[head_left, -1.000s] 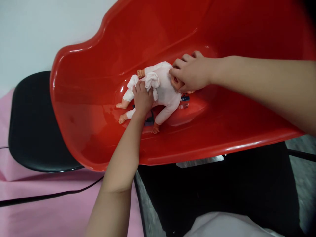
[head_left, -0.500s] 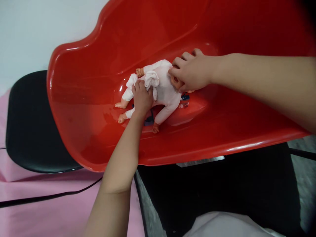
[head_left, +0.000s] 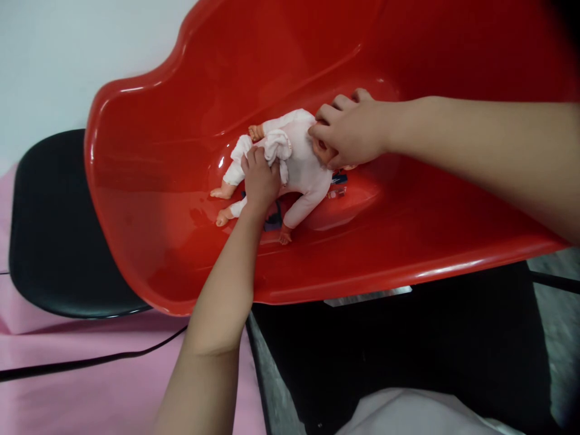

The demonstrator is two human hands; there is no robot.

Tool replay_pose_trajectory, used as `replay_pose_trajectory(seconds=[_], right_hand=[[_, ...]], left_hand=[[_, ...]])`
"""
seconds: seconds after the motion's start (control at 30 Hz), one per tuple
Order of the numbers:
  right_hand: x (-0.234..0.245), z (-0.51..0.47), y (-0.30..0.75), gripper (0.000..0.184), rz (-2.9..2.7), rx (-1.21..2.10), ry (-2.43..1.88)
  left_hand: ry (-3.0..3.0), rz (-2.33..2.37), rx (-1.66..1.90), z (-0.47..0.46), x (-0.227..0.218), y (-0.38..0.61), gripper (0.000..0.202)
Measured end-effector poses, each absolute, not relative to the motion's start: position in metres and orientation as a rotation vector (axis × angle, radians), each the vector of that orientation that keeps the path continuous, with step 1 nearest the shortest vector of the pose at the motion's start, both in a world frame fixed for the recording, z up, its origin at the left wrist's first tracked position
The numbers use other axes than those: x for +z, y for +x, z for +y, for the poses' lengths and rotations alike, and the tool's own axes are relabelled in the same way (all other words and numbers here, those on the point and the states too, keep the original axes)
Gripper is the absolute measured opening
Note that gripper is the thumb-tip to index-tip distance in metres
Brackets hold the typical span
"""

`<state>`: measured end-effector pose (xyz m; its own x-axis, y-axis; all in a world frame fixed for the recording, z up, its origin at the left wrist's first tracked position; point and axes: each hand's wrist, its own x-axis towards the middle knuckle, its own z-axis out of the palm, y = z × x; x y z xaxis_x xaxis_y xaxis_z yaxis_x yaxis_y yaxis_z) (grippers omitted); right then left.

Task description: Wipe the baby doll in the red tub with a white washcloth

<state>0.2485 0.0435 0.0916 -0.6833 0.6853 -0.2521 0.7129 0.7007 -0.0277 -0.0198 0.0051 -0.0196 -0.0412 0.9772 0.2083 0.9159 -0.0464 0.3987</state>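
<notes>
A small baby doll (head_left: pixel 299 166) in a pale pink suit lies in the bottom of a glossy red plastic tub (head_left: pixel 181 241). My left hand (head_left: pixel 260 181) is closed on a bunched fold of the doll's suit at its waist. My right hand (head_left: pixel 348 130) is cupped over the doll's head, fingers curled round it, so most of the face is hidden. The doll's bare feet point left and one arm reaches toward the tub's near wall.
A black round seat (head_left: pixel 54 241) sits left of the tub on a pink cloth (head_left: pixel 90 386). A black cable (head_left: pixel 90 359) runs across the cloth. A dark surface (head_left: pixel 408 350) lies under the tub's near rim, with white fabric (head_left: pixel 421 417) at the bottom edge.
The view shifted slightly between the first two frames; both hands keep the same hold on the doll, which has not visibly moved.
</notes>
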Motion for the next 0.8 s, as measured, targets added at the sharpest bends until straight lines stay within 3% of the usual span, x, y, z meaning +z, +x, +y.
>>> replay_pose_trajectory(seconds=[0.47,0.8], right_hand=[[0.092,0.042,0.246,0.052,2.651,-0.153,1.119],[0.100,0.041,0.247,0.059,2.617,-0.209,1.050]], left_hand=[[2.051,2.061,0.669,0.004,-0.017,-0.017,0.027],[2.038,2.088,0.630,0.002,-0.012,-0.014,0.028]])
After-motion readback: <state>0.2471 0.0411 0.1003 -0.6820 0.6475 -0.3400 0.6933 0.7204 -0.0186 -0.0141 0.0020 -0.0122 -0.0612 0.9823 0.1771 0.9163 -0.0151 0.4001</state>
